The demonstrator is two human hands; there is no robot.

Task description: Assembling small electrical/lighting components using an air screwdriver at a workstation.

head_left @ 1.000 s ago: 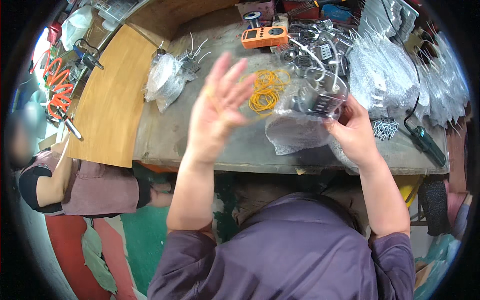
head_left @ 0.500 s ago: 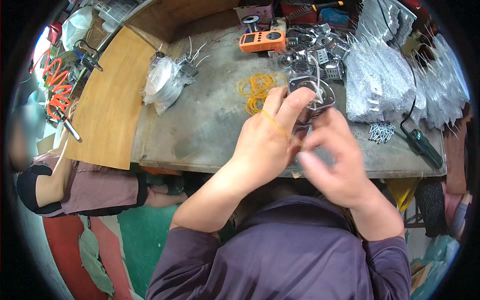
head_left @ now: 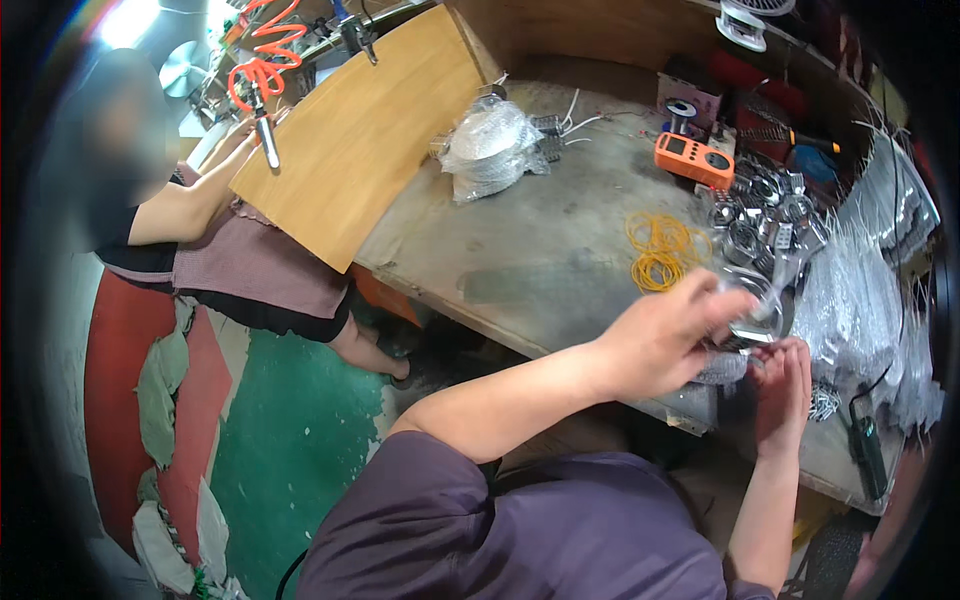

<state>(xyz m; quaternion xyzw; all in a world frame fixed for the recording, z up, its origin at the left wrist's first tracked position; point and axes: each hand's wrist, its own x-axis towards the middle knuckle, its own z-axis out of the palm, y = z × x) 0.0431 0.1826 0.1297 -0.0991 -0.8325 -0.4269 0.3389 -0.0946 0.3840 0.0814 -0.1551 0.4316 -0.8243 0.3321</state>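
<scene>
My left hand (head_left: 660, 335) is closed around a shiny metal fitting (head_left: 738, 340) with a rounded frame, held above the bench's front edge. It is smeared by motion, so its exact kind does not show. Clear plastic or pale wire rises above it. My right hand (head_left: 782, 385) has its fingers pressed together at the fitting's lower right; what they pinch is hidden. Below the fitting, between my hands, is a greyish bubble-wrapped piece (head_left: 720, 370). Yellow rubber bands (head_left: 660, 255) lie in a loose heap just beyond my left hand.
Several metal fittings (head_left: 765, 215) are piled behind, beside an orange meter (head_left: 693, 160). Bubble-wrapped pieces (head_left: 850, 290) stack at right, near screws (head_left: 823, 402) and a dark green-black tool (head_left: 866, 450). Another wrapped bundle (head_left: 495, 150) lies beside a wooden board (head_left: 370, 130). A person (head_left: 190, 220) sits left.
The view has swung left, so the bench appears shifted right. My left hand now grips the fitting from its left side; the rubber band stretched over that hand no longer shows there.
</scene>
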